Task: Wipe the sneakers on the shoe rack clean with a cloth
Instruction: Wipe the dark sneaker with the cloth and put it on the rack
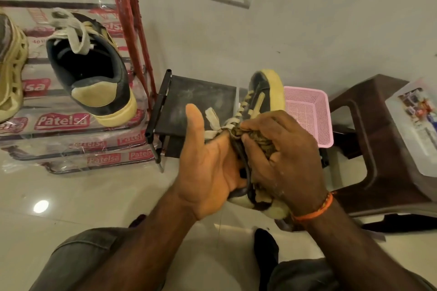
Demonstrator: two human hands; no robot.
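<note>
**Inspector:** Where is the work?

**Assistant:** One sneaker [262, 101] is held in the air above the floor [71, 208], toe pointing away. The left hand [208, 168] cups its near side, thumb raised, fingers hidden beneath. The right hand [281, 156] is curled round a bunched cloth [257, 142], pressed to the upper beside the laces [227, 123].

**Inspector:** And its mate?

**Assistant:** The second sneaker [94, 71] sits on the shoe rack [71, 123], well apart.

**Inspector:** Recommendation?

**Assistant:** Brace the shoe firmly, wipe in short strokes toward the toe, and turn the cloth to a clean fold.
</note>
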